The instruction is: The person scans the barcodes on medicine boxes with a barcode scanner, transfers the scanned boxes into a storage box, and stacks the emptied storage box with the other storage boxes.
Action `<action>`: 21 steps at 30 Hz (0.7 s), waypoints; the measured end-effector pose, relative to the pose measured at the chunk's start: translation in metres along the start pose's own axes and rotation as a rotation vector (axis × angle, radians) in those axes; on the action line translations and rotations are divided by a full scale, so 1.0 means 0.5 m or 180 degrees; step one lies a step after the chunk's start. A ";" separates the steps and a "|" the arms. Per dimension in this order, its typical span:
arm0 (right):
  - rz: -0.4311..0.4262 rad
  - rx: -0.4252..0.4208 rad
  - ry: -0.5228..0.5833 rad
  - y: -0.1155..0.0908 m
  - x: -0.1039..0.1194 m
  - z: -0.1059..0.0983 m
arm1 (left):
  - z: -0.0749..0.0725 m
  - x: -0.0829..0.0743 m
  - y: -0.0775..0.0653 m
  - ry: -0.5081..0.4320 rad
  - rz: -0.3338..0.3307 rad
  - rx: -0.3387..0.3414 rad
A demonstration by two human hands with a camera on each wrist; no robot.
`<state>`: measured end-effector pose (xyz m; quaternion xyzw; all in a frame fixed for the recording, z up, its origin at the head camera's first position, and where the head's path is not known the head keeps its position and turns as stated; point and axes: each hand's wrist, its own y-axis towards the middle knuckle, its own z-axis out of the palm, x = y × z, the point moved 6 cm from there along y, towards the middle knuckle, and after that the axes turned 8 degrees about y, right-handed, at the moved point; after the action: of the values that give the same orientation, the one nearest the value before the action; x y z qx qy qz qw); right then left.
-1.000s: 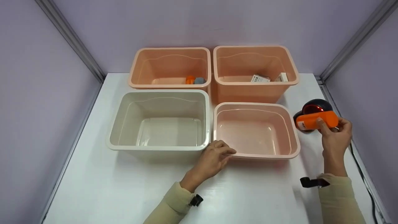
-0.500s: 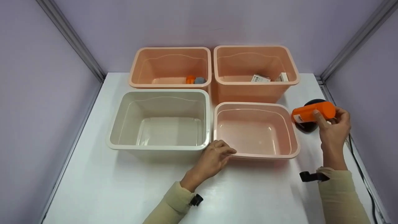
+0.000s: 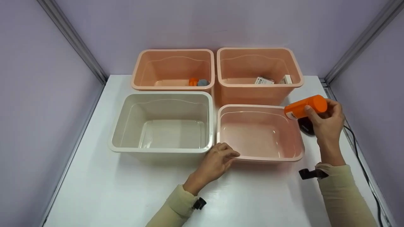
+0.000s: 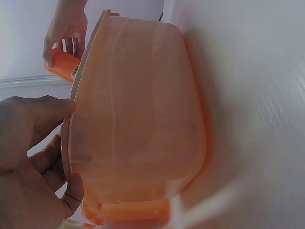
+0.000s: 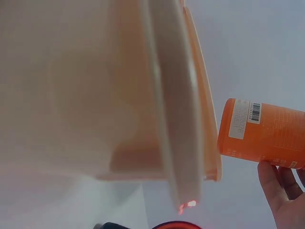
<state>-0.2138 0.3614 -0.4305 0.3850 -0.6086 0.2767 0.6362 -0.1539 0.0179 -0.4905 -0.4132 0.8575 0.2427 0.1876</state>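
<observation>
My right hand [image 3: 329, 126] grips an orange cylindrical bottle [image 3: 306, 107], tilted, its labelled end over the back right corner of the pale pink bin [image 3: 260, 159]. A white label [image 5: 239, 119] with a barcode shows on the bottle in the right wrist view. At the front left corner of that pink bin, my left hand [image 3: 216, 160] pinches the rim; the left wrist view shows thumb and fingers [image 4: 47, 162] on both sides of it. Behind the right hand, a black scanner [image 3: 305, 126] is partly hidden by the bottle and hand.
A white bin [image 3: 161, 150] stands left of the pink one. Two deeper peach bins stand behind: the left one [image 3: 172, 87] holds an orange and a grey item, the right one [image 3: 258, 91] small white boxes [image 3: 264, 80]. A black cable [image 3: 358, 151] runs along the right edge.
My right hand has carried the orange bottle left and away from me, from in front of the scanner to the pink bin's back right corner. The left hand has stayed on the rim.
</observation>
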 end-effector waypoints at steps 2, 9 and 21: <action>-0.0046 0.0056 -0.0075 0.000 0.006 0.011 | 0.001 0.000 0.000 -0.0001 -0.0014 0.0005; -0.0267 0.0226 -0.0295 -0.003 0.033 0.052 | 0.004 0.003 -0.001 0.0036 -0.0047 0.0003; -0.0523 0.0582 -0.0297 0.001 0.072 0.133 | 0.003 0.003 0.000 0.0058 -0.0052 0.0008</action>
<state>-0.2477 0.3026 -0.3973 0.5024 -0.5762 0.2598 0.5900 -0.1544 0.0178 -0.4926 -0.4221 0.8560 0.2364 0.1822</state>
